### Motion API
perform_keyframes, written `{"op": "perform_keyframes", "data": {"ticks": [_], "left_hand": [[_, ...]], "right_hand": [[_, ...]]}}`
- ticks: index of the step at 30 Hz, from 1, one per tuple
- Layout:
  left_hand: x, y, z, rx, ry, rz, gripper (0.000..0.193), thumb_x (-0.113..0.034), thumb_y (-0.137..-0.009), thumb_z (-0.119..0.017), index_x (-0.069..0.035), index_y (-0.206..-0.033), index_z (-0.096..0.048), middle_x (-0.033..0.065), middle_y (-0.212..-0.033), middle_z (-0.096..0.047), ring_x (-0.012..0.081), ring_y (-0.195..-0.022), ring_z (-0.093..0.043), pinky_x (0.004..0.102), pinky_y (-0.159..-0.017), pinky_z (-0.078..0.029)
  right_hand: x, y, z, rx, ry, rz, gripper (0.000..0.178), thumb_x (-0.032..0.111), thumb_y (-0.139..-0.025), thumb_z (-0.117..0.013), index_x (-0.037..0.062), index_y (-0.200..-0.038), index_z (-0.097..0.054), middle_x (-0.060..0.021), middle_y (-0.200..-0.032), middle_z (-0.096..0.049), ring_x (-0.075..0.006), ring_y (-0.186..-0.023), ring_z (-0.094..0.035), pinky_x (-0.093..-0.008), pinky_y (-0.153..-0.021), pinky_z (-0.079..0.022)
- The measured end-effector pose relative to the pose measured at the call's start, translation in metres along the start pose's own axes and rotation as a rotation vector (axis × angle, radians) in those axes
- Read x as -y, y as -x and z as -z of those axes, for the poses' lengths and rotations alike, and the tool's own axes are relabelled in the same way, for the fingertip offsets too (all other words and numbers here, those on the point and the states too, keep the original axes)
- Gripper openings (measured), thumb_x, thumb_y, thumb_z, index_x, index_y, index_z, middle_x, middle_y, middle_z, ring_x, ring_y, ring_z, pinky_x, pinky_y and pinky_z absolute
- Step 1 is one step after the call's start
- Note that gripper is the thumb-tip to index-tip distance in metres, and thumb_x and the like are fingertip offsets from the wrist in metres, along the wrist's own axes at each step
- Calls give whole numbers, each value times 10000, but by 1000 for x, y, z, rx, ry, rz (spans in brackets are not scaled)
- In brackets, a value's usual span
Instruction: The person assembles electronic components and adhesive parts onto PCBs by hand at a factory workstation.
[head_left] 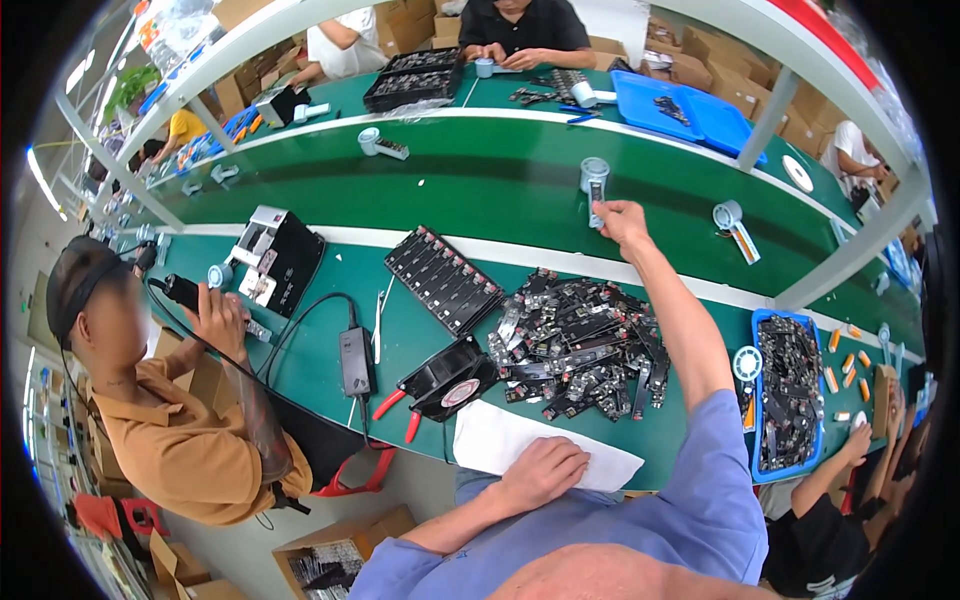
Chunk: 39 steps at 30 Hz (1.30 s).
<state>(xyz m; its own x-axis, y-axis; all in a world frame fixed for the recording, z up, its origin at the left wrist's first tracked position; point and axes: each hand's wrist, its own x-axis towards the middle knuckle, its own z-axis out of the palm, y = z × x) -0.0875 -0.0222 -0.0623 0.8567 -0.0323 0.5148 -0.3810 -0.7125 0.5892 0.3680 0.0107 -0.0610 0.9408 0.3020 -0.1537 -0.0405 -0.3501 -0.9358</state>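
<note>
Green worktop (405,345): far left, a black-and-white machine (285,265); centre, a black rack (445,280) beside heaped small black parts (585,340); near edge, a white sheet (487,438); right, a blue tray (790,471).

Head-worn fisheye view, facing downward

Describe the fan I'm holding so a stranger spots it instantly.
Find the long green belt beyond the workbench. There, straight past the heap of black parts, is a pale blue-grey fan, its round head pointing away. Unlike neighbouring fans, it's held in your right grip.
</note>
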Motion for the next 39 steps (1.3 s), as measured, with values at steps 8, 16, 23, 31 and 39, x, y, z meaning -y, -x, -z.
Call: {"op": "perform_keyframes", "data": {"ticks": [8,16,23,31,39], "left_hand": [[-3,-5,3,27,-53,14,252,-86,-856,-804,-40,-1096,-744,52,-1078,-718,242,-1032,-674,373,-855,-517],[-5,-5,-6,29,-54,-32,251,-67,-834,-827,-55,-1072,-749,63,-1049,-719,264,-1000,-678,384,-850,-511],[-3,0,-9,14,-109,-38,227,-40,-835,-809,-54,-1052,-744,76,-1026,-723,284,-985,-681,403,-854,-506],[-2,-1,2,-174,736,448,743,-134,-915,-767,-10,-1530,-369,175,-1419,-560,283,-1209,-620,411,-1011,-526],[18,18,-2,7,742,403,547,-211,-1081,-576,30,-1529,-375,179,-1534,-441,278,-1407,-455,405,-1163,-410]], "right_hand": [[-5,-8,-16,-157,444,228,383,440,-782,-863,89,-934,-840,-190,-919,-789,-351,-937,-779,-456,-896,-613],[-2,-1,0,-158,430,123,402,480,-828,-823,86,-906,-834,-203,-999,-784,-379,-981,-763,-472,-907,-612],[28,59,-8,-280,100,411,327,360,-881,-772,36,-916,-796,-215,-885,-767,-398,-863,-754,-493,-835,-608],[67,276,58,1105,-291,418,272,237,-1066,-653,-16,-1071,-754,-86,-947,-770,-149,-824,-717,-293,-716,-582],[16,360,59,1354,-642,458,332,278,-1081,-653,-20,-1206,-729,-111,-1148,-732,-197,-1111,-677,-356,-996,-519]]}}
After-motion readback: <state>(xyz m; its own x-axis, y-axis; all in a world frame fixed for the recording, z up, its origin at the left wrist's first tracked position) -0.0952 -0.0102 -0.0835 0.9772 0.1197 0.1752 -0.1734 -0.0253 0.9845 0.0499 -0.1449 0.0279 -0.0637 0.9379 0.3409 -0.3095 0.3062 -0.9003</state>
